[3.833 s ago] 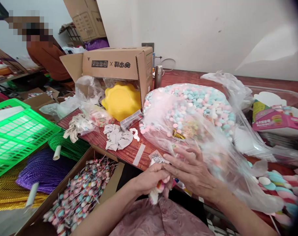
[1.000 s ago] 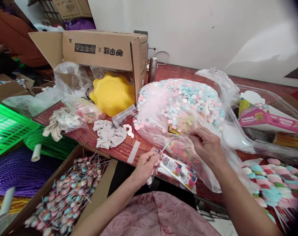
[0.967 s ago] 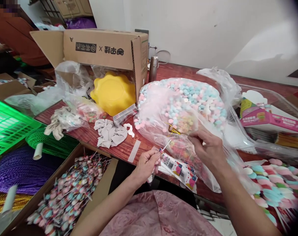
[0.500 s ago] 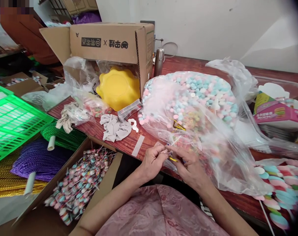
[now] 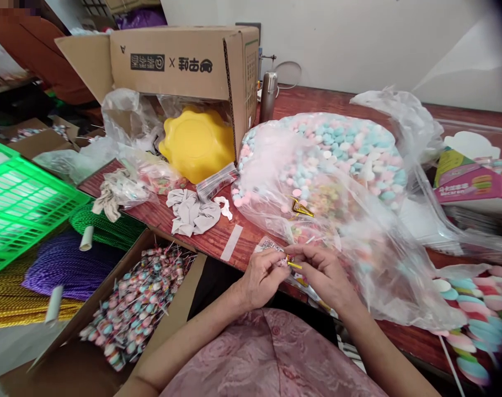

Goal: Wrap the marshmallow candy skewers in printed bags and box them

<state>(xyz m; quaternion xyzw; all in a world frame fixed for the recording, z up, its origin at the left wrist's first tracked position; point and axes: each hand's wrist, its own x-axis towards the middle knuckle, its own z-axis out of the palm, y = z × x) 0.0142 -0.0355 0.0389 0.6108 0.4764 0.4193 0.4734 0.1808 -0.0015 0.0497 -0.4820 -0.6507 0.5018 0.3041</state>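
Observation:
At the table's front edge my left hand (image 5: 264, 280) is closed, pinching a small wrapped sweet (image 5: 281, 262) that the fingers mostly cover. My right hand (image 5: 326, 274) meets it from the right, with thumb and fingers pinched on a gold twist tie (image 5: 294, 265) against the sweet's wrapper. Whether the tie goes round the wrapper I cannot tell. Behind the hands, more gold twist ties (image 5: 303, 208) lie on a big clear bag of pastel sweets (image 5: 342, 140). A label with a printed code (image 5: 268, 244) shows just beyond my left fingers.
Left of me stands a carton of wrapped lollipops (image 5: 137, 300). A cardboard box (image 5: 172, 66) holds a yellow scalloped tub (image 5: 198, 144). Grey cloth (image 5: 193, 212) and a metal flask (image 5: 269, 96) are on the table. Sweets on sticks (image 5: 474, 314) lie right. Another person (image 5: 36, 55) is at far left.
Both hands stay together at the table edge. My right fingers have shifted, and the gold twist tie now points out to the right between them. More of the printed label shows.

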